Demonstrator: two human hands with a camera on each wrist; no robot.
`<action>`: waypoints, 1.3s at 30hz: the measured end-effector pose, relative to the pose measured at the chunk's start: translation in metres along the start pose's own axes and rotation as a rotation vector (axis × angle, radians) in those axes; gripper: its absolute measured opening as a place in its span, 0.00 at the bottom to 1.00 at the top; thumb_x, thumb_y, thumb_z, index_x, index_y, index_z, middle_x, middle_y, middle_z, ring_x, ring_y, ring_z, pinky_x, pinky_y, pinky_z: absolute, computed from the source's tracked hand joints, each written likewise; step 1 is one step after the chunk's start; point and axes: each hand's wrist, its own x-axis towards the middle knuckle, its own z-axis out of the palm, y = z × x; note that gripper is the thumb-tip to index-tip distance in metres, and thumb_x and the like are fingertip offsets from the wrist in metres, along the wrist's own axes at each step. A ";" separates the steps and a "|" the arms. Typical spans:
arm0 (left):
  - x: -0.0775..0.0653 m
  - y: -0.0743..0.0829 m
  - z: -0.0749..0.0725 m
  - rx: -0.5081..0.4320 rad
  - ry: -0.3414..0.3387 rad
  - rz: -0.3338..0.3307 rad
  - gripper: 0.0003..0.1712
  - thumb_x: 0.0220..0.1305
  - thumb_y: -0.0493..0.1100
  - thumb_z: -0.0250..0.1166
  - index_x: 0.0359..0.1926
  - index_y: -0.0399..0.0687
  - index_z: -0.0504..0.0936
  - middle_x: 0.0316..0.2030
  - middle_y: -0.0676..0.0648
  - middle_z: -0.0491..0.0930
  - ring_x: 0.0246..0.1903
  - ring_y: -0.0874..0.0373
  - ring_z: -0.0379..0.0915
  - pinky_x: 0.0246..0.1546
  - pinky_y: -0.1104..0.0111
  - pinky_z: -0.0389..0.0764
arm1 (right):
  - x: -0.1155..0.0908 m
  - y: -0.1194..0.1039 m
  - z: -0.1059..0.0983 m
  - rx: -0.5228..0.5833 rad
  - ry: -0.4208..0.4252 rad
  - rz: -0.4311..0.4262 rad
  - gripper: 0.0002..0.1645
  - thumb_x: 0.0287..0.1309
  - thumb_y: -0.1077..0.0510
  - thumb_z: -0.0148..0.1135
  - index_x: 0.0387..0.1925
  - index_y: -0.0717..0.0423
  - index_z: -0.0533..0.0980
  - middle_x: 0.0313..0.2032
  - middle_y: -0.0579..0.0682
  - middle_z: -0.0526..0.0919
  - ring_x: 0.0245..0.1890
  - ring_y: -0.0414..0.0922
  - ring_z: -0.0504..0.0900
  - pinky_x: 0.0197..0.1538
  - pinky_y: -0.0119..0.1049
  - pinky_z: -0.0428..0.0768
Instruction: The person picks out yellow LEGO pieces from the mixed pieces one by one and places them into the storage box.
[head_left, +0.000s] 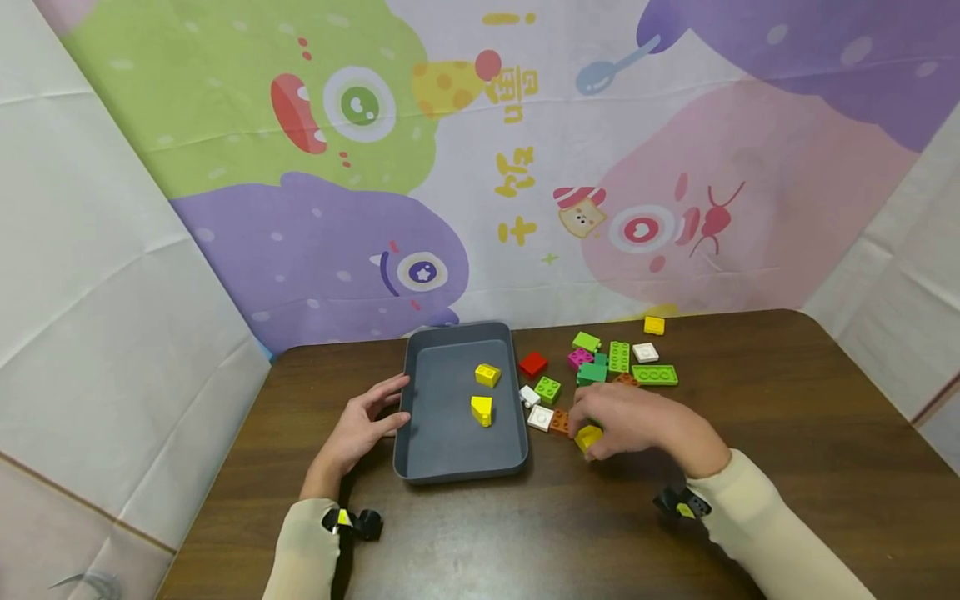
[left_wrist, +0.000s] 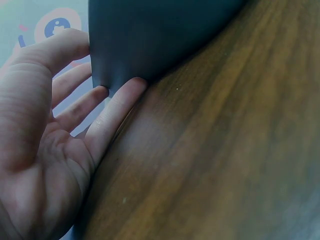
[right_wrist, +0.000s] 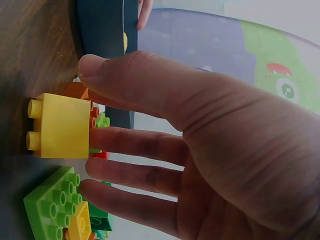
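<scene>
In the head view, my left hand (head_left: 360,429) rests against the left side of the dark grey tray (head_left: 438,462), its fingertips touching the wall (left_wrist: 145,35) with the fingers fairly straight. Two yellow bricks (head_left: 487,375) lie in the tray. On the other side of it, my right hand (head_left: 626,417) reaches down around a yellow brick (right_wrist: 65,125) on the table. Seen from the right wrist, its thumb and fingers are spread. The index fingertip is by the brick's edge; a firm pinch does not show.
Right of the tray lie a red brick (head_left: 533,363), white pieces (head_left: 540,417), a brown brick (head_left: 559,422), a dark green brick (head_left: 592,373) and several light green bricks (head_left: 618,357). Another yellow brick (head_left: 654,325) sits near the back edge. A printed cloth (head_left: 510,283) hangs behind the table.
</scene>
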 end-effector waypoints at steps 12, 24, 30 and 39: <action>0.004 0.000 0.001 0.006 -0.001 0.006 0.37 0.65 0.42 0.69 0.73 0.47 0.67 0.74 0.43 0.63 0.68 0.38 0.63 0.42 0.62 0.86 | 0.002 0.002 0.003 0.001 -0.027 0.011 0.16 0.48 0.52 0.79 0.41 0.45 0.86 0.39 0.44 0.81 0.38 0.43 0.75 0.46 0.43 0.80; 0.004 0.000 0.000 -0.012 -0.004 0.004 0.37 0.65 0.41 0.68 0.73 0.47 0.67 0.75 0.42 0.62 0.69 0.37 0.62 0.40 0.67 0.86 | 0.007 0.003 0.008 0.008 -0.052 0.019 0.14 0.46 0.54 0.79 0.38 0.45 0.87 0.37 0.43 0.79 0.37 0.44 0.75 0.47 0.43 0.80; 0.002 0.000 0.000 -0.020 -0.007 0.012 0.37 0.65 0.41 0.68 0.73 0.46 0.66 0.75 0.41 0.61 0.69 0.36 0.61 0.40 0.67 0.86 | 0.009 0.002 0.011 0.024 -0.071 0.043 0.14 0.46 0.56 0.79 0.38 0.43 0.87 0.39 0.44 0.78 0.38 0.45 0.75 0.47 0.43 0.81; 0.000 0.001 0.000 -0.031 -0.003 0.008 0.38 0.64 0.40 0.69 0.73 0.44 0.66 0.75 0.41 0.62 0.68 0.36 0.62 0.38 0.67 0.86 | 0.010 0.002 0.015 0.031 -0.072 0.023 0.13 0.46 0.59 0.79 0.35 0.43 0.87 0.37 0.43 0.77 0.38 0.44 0.75 0.48 0.42 0.82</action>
